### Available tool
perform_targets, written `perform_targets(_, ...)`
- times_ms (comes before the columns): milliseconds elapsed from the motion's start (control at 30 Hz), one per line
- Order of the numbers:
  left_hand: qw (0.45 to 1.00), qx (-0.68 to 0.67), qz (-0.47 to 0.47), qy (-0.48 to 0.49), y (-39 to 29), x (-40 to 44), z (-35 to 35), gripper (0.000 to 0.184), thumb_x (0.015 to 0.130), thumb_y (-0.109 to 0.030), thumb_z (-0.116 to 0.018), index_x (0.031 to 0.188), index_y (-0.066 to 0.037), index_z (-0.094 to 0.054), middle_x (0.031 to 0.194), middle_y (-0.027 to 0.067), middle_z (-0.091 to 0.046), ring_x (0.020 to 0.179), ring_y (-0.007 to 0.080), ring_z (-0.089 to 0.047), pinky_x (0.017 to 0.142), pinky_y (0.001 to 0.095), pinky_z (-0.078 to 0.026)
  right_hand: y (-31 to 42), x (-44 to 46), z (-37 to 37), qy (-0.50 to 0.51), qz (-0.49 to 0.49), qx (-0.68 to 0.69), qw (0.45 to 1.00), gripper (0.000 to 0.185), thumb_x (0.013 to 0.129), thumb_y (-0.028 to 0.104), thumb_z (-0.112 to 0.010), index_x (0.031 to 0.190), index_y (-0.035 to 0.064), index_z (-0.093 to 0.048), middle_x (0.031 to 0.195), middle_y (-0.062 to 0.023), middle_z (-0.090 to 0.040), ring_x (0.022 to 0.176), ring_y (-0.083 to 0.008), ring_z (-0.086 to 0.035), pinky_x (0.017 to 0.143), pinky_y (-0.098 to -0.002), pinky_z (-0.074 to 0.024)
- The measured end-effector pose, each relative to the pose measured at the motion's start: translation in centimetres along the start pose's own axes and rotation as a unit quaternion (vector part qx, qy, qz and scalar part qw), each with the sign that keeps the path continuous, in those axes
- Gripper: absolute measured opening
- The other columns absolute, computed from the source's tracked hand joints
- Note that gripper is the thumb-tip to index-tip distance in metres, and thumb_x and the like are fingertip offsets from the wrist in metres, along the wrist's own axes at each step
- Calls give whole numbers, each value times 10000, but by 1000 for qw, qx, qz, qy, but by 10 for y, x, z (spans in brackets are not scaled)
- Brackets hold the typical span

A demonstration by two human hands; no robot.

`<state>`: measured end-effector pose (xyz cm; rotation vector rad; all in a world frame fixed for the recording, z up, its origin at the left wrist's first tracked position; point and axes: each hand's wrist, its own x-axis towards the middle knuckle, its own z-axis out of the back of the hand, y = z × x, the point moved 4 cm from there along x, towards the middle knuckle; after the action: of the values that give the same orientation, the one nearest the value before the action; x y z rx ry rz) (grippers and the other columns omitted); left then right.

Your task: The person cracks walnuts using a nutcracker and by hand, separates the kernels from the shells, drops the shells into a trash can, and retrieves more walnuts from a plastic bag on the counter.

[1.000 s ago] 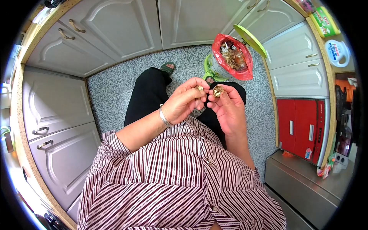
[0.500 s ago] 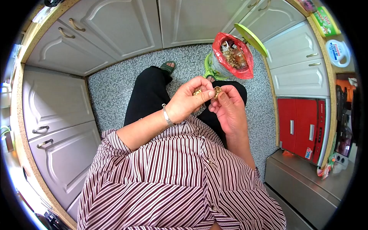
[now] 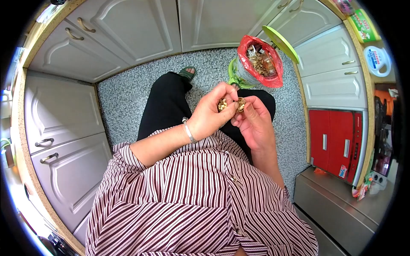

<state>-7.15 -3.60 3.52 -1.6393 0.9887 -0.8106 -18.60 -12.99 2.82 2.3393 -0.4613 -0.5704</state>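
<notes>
In the head view both my hands meet above my lap. My left hand (image 3: 210, 112), a bracelet on its wrist, is curled around pale walnut pieces (image 3: 221, 104). Its thumb and forefinger reach to a walnut half in its shell (image 3: 241, 104). My right hand (image 3: 257, 123) pinches that walnut half between thumb and fingers, its cut side facing up. Fingers partly cover both the pieces and the shell.
Just beyond my knees stands a bin (image 3: 242, 76) with a red bag (image 3: 277, 77) full of shells and rubbish, its green lid (image 3: 279, 42) raised. Cabinets (image 3: 68, 170) surround the speckled floor (image 3: 124, 94). A red appliance (image 3: 333, 141) is at right.
My left fingers have shifted over the walnut half, which is tipped so more of its inside shows. More of the pale pieces in my left hand are visible.
</notes>
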Motion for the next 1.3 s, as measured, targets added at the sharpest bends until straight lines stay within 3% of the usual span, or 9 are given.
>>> perform_targets(167,991,122,-51,10,-12,2,2,176,947,-125,-625,1091,-26,-601,834,-31,-547,763,41,-501,687,213,-447,3,1,3,-12,5,-31,999,191,936,165,-665,1048,46,-566,909,-54,-648,713,-134,-603,639,-311,-527)
perform_targets(233,985,172,-33,-7,-17,2,3,151,902,-148,-660,979,-20,-631,782,42,-569,745,136,-575,718,295,-491,3,1,3,-13,6,-37,999,201,928,165,-678,1046,47,-565,889,-46,-641,705,-129,-597,628,-307,-522)
perform_targets(567,996,85,21,26,-4,2,5,162,920,-139,-646,1027,-17,-643,826,17,-632,726,88,-573,677,243,-478,8,1,0,-44,10,-105,993,189,900,118,-704,990,56,-550,836,-40,-626,673,-121,-605,577,-249,-494)
perform_targets(767,948,-232,207,63,8,-1,9,165,968,-106,-551,1096,-10,-593,844,14,-603,661,55,-489,553,204,-418,8,0,-5,-28,3,-78,997,156,924,95,-660,1012,44,-543,862,-59,-638,696,-133,-617,590,-262,-502)
perform_targets(833,900,-380,209,42,10,2,12,187,969,-113,-474,1089,-6,-572,884,53,-590,607,88,-434,470,217,-358,11,-1,-13,-24,-1,-63,998,136,937,88,-636,1021,40,-541,872,-66,-642,705,-136,-620,593,-269,-503)
perform_targets(867,878,-436,174,89,16,4,14,284,963,-142,-429,1161,15,-558,1034,120,-615,729,139,-536,564,245,-446,14,-2,-19,-35,-10,-38,999,121,946,85,-615,1028,38,-539,879,-70,-644,713,-140,-623,590,-269,-495)
perform_targets(1000,823,-533,188,51,5,5,13,393,985,-200,-423,1286,35,-520,1226,173,-607,1016,247,-597,836,341,-499,24,-9,-26,-41,20,-17,999,88,958,80,-584,1025,41,-542,867,-64,-641,703,-121,-610,564,-238,-455)
perform_targets(1167,817,-538,206,40,22,5,12,444,1041,-343,-395,1259,15,-543,1085,113,-619,934,187,-590,785,304,-505,27,-9,-17,-38,41,-151,987,80,936,58,-613,1004,42,-575,823,-35,-621,670,-63,-558,562,-179,-417)
perform_targets(1300,841,-498,199,68,24,3,11,503,1055,-421,-356,1244,0,-556,930,38,-595,810,120,-569,700,245,-494,29,-10,-30,-56,168,-393,902,123,901,29,-653,1020,20,-621,844,-6,-616,652,-66,-537,559,-191,-419)
